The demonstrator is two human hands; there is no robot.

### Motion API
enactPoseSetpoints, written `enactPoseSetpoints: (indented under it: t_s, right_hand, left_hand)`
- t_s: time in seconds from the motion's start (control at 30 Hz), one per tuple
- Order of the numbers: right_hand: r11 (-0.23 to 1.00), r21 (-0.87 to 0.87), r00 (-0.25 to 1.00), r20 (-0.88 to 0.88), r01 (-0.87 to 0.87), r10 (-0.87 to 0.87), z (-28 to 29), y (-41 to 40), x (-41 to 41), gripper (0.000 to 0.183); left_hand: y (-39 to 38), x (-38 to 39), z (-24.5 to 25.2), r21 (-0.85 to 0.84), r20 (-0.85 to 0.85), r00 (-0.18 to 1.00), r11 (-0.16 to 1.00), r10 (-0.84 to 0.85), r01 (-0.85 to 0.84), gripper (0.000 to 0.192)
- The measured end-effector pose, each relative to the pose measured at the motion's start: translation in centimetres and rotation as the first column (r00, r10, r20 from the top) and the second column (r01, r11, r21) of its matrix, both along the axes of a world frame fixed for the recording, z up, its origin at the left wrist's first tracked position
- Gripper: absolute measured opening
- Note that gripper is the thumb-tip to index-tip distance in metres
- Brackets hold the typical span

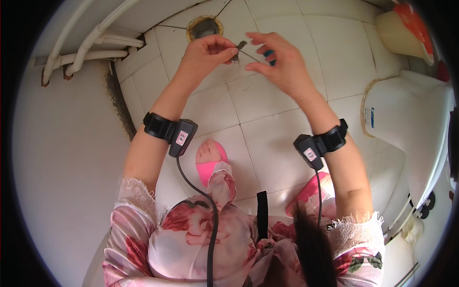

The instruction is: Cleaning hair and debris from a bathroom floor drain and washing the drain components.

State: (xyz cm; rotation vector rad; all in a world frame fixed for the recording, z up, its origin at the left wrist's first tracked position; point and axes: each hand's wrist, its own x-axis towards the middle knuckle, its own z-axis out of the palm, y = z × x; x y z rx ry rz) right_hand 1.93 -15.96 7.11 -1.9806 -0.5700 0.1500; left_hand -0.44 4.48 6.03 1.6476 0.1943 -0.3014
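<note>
Near the top of the view, my left hand [211, 52] pinches a small dark, greenish clump of debris [242, 45] between thumb and fingers. Wispy strands hang beneath the fingertips. My right hand [283, 59] faces it with thumb and index finger spread, its other fingers curled around the teal handle [269, 57] of a thin-shafted tool, possibly a screwdriver. The tool's slim shaft [250, 56] reaches across to the clump, where its tip is hidden. Just beyond my left hand is a round floor drain opening [205, 29] with a crusted yellowish rim.
White pipes [89, 43] run along the wall at upper left. At right stands a white porcelain toilet [398, 104], and behind it a cream bin [398, 34] with a red bag [414, 25]. Cables [213, 229] trail from the wrist-strapped devices. Pink slippers [204, 172] rest on tiles.
</note>
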Motion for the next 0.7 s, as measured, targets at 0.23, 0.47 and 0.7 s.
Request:
enactPoseSetpoints:
  t_s: [0.23, 0.47, 0.7]
  right_hand:
    - [0.959, 0.212, 0.981, -0.087, 0.190, -0.175, 0.1, 0.1, 1.2, 0.019]
    - [0.896, 0.123, 0.905, -0.043, 0.426, -0.424, 6.4, -9.4, 9.3, 0.015]
    - [0.650, 0.048, 0.608, 0.305, 0.759, -0.733, 25.5, -29.5, 22.7, 0.026]
  left_hand:
    - [-2.1, 1.4, 3.0, -0.108, 0.079, 0.992, 0.989, -0.097, 0.105, 0.023]
    - [-1.4, 0.3, 0.0, -0.107, -0.065, 0.991, 0.988, -0.116, 0.109, 0.031]
    - [-3.6, -0.3, -3.0, -0.117, -0.209, 0.960, 0.980, -0.185, 0.164, 0.028]
